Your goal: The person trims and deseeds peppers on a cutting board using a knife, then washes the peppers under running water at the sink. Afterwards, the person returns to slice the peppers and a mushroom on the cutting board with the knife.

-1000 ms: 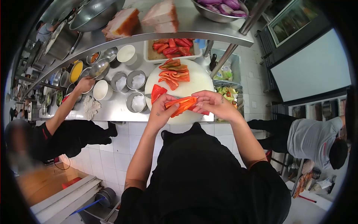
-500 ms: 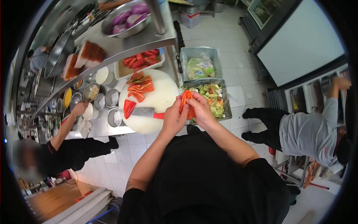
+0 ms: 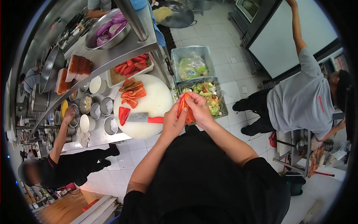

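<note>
No legible text, only a red mark (image 3: 320, 104), perhaps lettering, on a grey shirt (image 3: 298, 93).

left hand (image 3: 174, 121) + right hand (image 3: 198, 109): both in grip on red pepper (image 3: 185, 109) | knife (image 3: 138, 117): on round board (image 3: 147, 100), left of hands | scrap bin (image 3: 223, 102): just beyond hands

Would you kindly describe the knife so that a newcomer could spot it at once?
On the steel counter, find the round white board. The knife lies across its lower half as pictured, blade beside a red pepper piece. Unlike the cut peppers there, it has a flat grey blade and a straight red handle.
</note>
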A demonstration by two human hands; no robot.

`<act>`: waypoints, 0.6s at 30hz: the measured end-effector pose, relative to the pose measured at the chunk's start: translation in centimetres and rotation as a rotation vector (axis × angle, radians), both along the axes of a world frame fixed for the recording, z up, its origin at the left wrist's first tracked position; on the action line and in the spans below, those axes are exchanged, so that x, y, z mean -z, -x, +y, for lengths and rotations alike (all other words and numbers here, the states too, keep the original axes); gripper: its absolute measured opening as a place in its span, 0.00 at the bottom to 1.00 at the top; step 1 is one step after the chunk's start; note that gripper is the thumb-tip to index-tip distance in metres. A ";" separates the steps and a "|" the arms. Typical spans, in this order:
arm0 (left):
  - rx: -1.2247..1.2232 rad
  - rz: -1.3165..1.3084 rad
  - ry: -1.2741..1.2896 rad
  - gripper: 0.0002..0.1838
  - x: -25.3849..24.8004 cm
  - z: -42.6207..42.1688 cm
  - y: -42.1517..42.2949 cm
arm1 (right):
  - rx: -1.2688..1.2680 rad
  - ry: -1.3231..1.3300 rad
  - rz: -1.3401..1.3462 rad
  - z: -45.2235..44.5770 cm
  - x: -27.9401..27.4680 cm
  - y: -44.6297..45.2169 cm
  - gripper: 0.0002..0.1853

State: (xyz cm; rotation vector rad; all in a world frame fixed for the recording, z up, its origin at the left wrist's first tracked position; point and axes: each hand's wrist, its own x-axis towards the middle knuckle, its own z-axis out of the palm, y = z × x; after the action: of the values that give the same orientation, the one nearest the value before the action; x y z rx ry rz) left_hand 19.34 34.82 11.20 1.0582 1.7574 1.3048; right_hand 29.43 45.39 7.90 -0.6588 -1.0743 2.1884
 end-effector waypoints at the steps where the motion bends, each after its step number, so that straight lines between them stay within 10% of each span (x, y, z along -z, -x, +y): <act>1: -0.005 -0.134 0.016 0.16 0.3 -0.1 0.3 | -0.001 -0.003 -0.002 0.0 -0.3 0.0 0.11; 11: 0.009 -0.476 -0.042 0.11 0.1 -4.4 6.6 | -0.221 -0.345 -0.239 5.7 -8.8 0.4 0.15; 14: 0.028 -0.453 -0.059 0.11 0.0 -7.5 9.2 | -0.292 -0.805 -0.458 6.9 -14.5 -0.9 0.17; 18: -0.046 -0.398 -0.016 0.12 0.7 -12.4 12.4 | -0.520 -0.522 0.229 11.5 -10.2 -3.2 0.16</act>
State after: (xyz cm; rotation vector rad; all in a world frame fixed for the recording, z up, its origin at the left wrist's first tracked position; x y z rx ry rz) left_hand 6.94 22.45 10.48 0.7082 1.4792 1.4450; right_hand 32.60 56.92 18.05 0.1179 -1.7379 2.1659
